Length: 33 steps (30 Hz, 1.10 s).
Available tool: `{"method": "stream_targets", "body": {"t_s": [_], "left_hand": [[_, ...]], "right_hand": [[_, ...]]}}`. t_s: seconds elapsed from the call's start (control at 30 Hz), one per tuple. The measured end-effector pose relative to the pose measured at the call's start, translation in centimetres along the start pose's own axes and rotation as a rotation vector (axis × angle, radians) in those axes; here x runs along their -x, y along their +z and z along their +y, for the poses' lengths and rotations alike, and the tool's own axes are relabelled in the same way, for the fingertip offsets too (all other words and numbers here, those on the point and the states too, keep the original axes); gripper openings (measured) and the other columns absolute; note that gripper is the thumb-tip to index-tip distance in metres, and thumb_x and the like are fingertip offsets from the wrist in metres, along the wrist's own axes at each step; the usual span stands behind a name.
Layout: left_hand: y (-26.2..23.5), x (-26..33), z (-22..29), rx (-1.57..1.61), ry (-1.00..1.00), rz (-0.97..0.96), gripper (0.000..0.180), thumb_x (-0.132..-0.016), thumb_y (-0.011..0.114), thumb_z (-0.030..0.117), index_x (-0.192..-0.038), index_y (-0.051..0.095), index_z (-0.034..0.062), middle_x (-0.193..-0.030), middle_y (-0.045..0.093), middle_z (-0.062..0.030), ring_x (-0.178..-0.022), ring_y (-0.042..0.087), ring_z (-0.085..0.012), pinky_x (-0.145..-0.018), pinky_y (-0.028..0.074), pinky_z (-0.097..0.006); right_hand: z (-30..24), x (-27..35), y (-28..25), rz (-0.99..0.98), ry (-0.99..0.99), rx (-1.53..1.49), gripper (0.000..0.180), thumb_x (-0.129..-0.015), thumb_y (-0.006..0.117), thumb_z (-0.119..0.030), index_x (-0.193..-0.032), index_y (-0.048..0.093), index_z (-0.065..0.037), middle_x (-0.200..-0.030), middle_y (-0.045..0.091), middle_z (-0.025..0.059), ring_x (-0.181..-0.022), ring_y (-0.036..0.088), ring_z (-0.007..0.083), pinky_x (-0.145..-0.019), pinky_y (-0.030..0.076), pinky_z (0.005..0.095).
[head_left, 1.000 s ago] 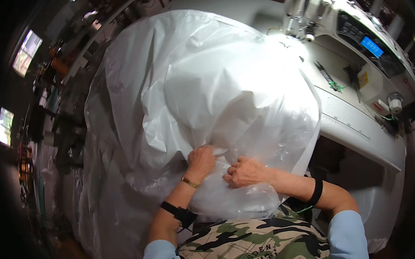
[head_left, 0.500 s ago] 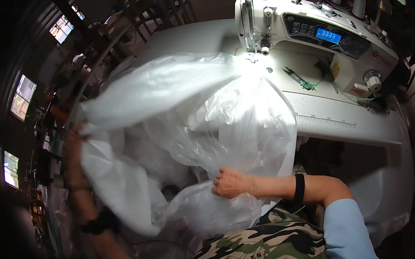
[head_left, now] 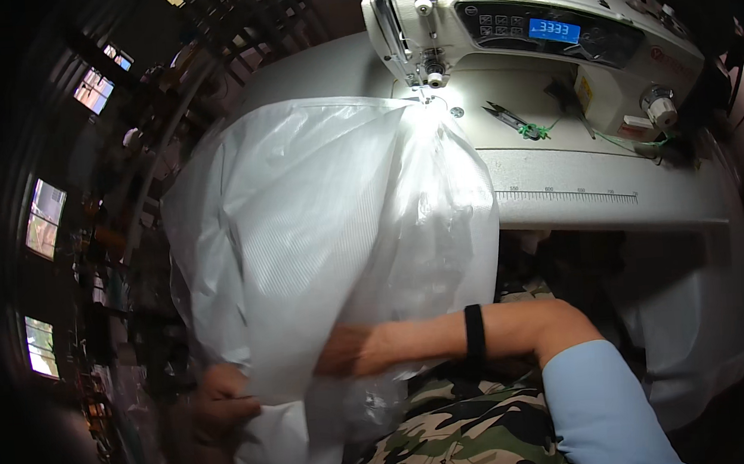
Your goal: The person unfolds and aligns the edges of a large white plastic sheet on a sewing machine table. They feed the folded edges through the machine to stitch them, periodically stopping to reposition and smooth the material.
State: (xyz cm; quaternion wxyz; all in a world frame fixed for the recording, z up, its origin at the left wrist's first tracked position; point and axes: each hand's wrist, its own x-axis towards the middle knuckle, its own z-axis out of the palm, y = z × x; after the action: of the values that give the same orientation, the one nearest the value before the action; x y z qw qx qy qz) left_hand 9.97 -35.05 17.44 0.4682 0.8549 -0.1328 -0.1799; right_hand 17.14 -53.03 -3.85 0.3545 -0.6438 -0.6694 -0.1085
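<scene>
Left hand [head_left: 225, 399] pinching white sheeting [head_left: 303, 228], right hand [head_left: 348, 351] half-hidden, grip unclear, blue numeric display [head_left: 555, 30]

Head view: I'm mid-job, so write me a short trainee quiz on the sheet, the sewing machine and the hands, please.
1. True or false: the white sheet reaches the lit needle area of the sewing machine.
2. The thread at the snips is: a) red, b) green, c) black.
3. Short answer: what does the left hand grip, and what hides the fingers of the right hand?

Key: 1. True. 2. b. 3. The white sheet, in both cases.
</scene>
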Motion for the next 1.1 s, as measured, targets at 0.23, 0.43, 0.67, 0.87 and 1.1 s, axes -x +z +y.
{"method": "stream_targets", "body": {"t_s": [0.23, 0.43, 0.67, 0.87, 1.1], "left_hand": [[7.8, 1.6, -7.0, -0.230, -0.123, -0.439, 0.034, -0.085, 0.080, 0.030, -0.070, 0.068, 0.0027, -0.057, 0.060, -0.0091, -0.053, 0.062, -0.0192, -0.053, 0.044, -0.036], [8.6, -5.8, 1.1, -0.529, 0.255, -0.065, 0.039, -0.081, 0.082, 0.027, -0.106, 0.069, -0.0001, -0.096, 0.071, -0.0146, -0.078, 0.070, -0.0274, -0.066, 0.055, -0.035], [13.8, -12.2, 0.2, -0.350, 0.256, 0.340, 0.056, -0.082, 0.081, 0.013, -0.130, 0.056, -0.0020, -0.095, 0.064, -0.0132, -0.078, 0.064, -0.0204, -0.069, 0.054, -0.028], [13.0, -13.2, -4.0, 0.424, -0.039, 0.211, 0.026, -0.092, 0.068, 0.004, -0.115, 0.060, -0.0032, -0.084, 0.056, 0.0042, -0.071, 0.049, -0.0007, -0.064, 0.045, -0.017], [10.3, -13.6, 2.8, 0.562, 0.037, 0.120, 0.006, -0.099, 0.060, 0.007, -0.097, 0.062, 0.0018, -0.076, 0.052, 0.0086, -0.066, 0.043, 0.0013, -0.060, 0.036, -0.016]], "right_hand": [[-0.8, 7.6, -10.0, 0.116, 0.287, 0.037, 0.033, -0.087, 0.053, -0.013, -0.116, 0.066, -0.001, -0.120, 0.064, 0.0176, -0.119, 0.057, 0.0328, -0.107, 0.040, 0.0490], [-3.1, 8.8, -10.7, -0.019, 0.378, 0.245, 0.029, -0.084, 0.058, -0.014, -0.107, 0.069, -0.001, -0.113, 0.065, 0.0182, -0.112, 0.059, 0.0328, -0.104, 0.040, 0.0456], [-7.2, 8.4, -15.4, -0.316, 0.593, 0.144, 0.020, -0.083, 0.062, -0.017, -0.094, 0.068, -0.001, -0.106, 0.065, 0.0157, -0.102, 0.062, 0.0286, -0.097, 0.042, 0.0442], [-8.5, 12.1, -18.4, 0.284, 0.794, 0.589, 0.013, -0.084, 0.067, -0.019, -0.089, 0.064, -0.007, -0.090, 0.063, 0.0083, -0.089, 0.062, 0.0263, -0.098, 0.042, 0.0443], [-9.6, 9.5, -21.6, 0.184, 0.618, 0.557, 0.008, -0.081, 0.067, -0.012, -0.088, 0.067, -0.009, -0.077, 0.058, 0.0024, -0.079, 0.060, 0.0210, -0.100, 0.040, 0.0445]]}}
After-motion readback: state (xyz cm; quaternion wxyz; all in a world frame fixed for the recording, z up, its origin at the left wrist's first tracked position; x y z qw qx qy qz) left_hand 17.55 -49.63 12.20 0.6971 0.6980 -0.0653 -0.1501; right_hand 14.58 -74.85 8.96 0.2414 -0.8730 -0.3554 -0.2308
